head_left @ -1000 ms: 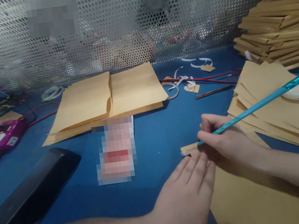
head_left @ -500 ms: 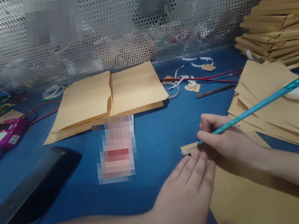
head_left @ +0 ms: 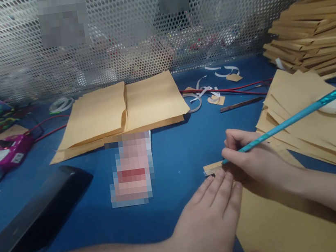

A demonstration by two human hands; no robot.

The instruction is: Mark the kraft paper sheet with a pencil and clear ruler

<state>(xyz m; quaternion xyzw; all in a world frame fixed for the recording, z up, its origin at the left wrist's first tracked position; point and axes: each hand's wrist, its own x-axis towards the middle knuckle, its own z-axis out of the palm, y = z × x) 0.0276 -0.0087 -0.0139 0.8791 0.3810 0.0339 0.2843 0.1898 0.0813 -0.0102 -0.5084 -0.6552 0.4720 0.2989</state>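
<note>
Right hand [head_left: 253,160] gripping teal pencil [head_left: 291,120], on envelope [head_left: 280,223]

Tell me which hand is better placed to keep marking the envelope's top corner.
The right hand, I'd judge: its grip already has the blue pen with the tip on the envelope corner. The left hand lies flat, pinning the envelope's edge.

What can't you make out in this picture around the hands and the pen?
- Pen tip, head view: hidden behind the right hand, so any marks are unseen.
- Envelope under the left hand: cut off by the bottom edge, partly covered by both hands.
- Card at mid-table: pixelated, unreadable.
- Things behind the mesh screen: blurred.
</note>
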